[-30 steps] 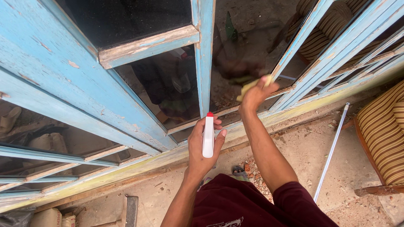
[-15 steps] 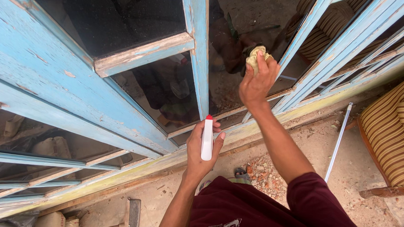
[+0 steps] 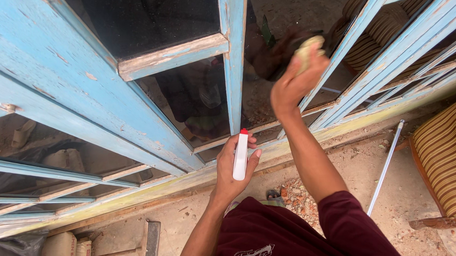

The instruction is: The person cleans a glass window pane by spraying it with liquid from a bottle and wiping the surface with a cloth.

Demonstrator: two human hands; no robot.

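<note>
Left hand (image 3: 235, 165) grips a smooth white spray bottle (image 3: 240, 156) — upright, red tip up; right hand (image 3: 293, 83) presses a crumpled yellowish cloth (image 3: 306, 49) on glass (image 3: 271, 61).

Peeling blue window frame (image 3: 74, 73), dusty floor (image 3: 361, 169)

A house under repair.
We see a peeling blue window frame (image 3: 136, 116), rubble (image 3: 296, 194), and a striped chair (image 3: 443, 156).

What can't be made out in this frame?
- Head view: the yellow cloth is motion-blurred and mostly covered by the right hand.
- The spray bottle base is hidden in the left hand.
- The striped chair is cut off by the right edge.
</note>
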